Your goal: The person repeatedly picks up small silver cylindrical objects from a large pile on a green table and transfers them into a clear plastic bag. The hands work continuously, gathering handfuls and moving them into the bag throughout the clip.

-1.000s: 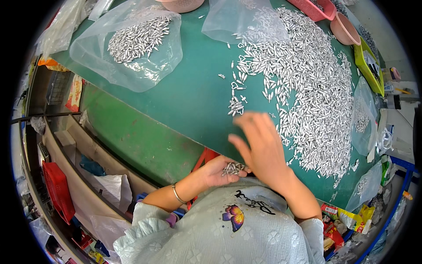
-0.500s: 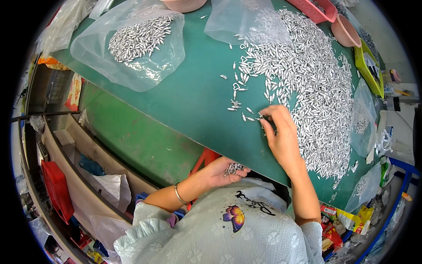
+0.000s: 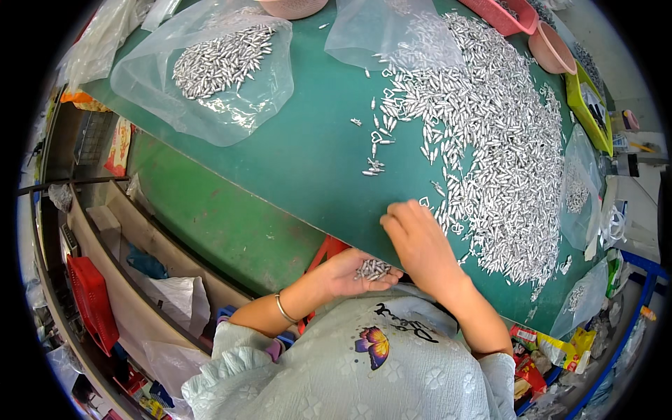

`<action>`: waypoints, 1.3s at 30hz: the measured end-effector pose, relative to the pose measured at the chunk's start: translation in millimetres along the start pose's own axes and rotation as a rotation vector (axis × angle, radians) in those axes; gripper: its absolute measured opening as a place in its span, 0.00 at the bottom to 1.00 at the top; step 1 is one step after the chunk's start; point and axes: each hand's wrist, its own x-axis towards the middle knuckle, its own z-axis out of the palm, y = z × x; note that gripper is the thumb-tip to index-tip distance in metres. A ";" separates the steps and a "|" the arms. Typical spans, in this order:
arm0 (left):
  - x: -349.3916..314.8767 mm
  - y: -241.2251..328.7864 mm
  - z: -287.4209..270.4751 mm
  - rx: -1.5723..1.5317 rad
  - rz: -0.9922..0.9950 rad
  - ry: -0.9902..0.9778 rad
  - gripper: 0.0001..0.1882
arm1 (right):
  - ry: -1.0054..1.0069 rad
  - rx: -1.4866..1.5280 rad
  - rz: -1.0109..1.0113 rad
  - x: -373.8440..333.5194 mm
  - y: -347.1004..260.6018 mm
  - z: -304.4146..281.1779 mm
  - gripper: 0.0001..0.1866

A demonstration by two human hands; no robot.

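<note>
My left hand (image 3: 344, 274) is palm up at the table's near edge, cupped around a small heap of silver bullet-shaped metal pieces (image 3: 373, 270). Just right of it and above the table edge is my right hand (image 3: 417, 241), back upward, fingers curled together and pointing down. Its fingertips are hidden, so whatever they hold does not show. A large pile of the same silver pieces (image 3: 500, 154) covers the right part of the green table (image 3: 315, 140). A few loose silver pieces (image 3: 374, 168) lie left of the pile.
A clear plastic bag (image 3: 269, 105) with more pieces lies at the far left. Another clear bag (image 3: 357, 35) lies against the pile's far side. Pink bowl (image 3: 549, 52), red tray (image 3: 507, 21) and green tray (image 3: 584, 112) line the far right. Left stands a shelf unit (image 3: 140, 259).
My right hand has moved from the pile's left edge toward me, close to my left hand. The few loose pieces beside its fingertips are gone from that spot. My left hand has opened slightly.
</note>
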 end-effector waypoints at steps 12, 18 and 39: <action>0.3 -0.3 1.9 -0.085 -0.015 -0.130 0.24 | 0.022 0.160 0.055 -31.8 -9.7 1.7 0.18; 1.6 -1.3 -4.6 -0.211 -0.047 -0.161 0.25 | 0.124 0.287 0.072 -38.8 -16.5 5.1 0.16; 8.9 -8.0 -15.8 -0.367 -0.062 -0.287 0.23 | -0.145 0.275 0.009 -51.8 -31.0 9.2 0.11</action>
